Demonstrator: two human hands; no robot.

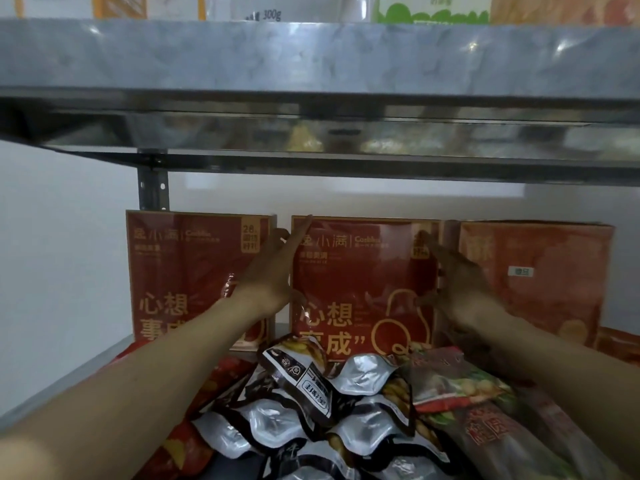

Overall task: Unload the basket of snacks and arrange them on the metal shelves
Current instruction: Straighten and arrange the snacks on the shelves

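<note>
A large red snack bag (pixel 360 282) with gold lettering stands upright at the back of the metal shelf (pixel 62 379). My left hand (pixel 273 271) presses flat against its left edge and my right hand (pixel 457 278) against its right edge, so both hands clasp the bag from the sides. A matching red bag (pixel 183 271) stands to its left and an orange-red bag (pixel 540 278) to its right. In front lies a heap of black-and-silver pouches (pixel 332 410) and green-and-red snack packs (pixel 460 379).
The upper metal shelf (pixel 311 64) hangs low over my hands and carries more packages (pixel 433 8). A shelf post (pixel 152 188) stands at the back left against a white wall. Red packs (pixel 187 448) lie at the lower left.
</note>
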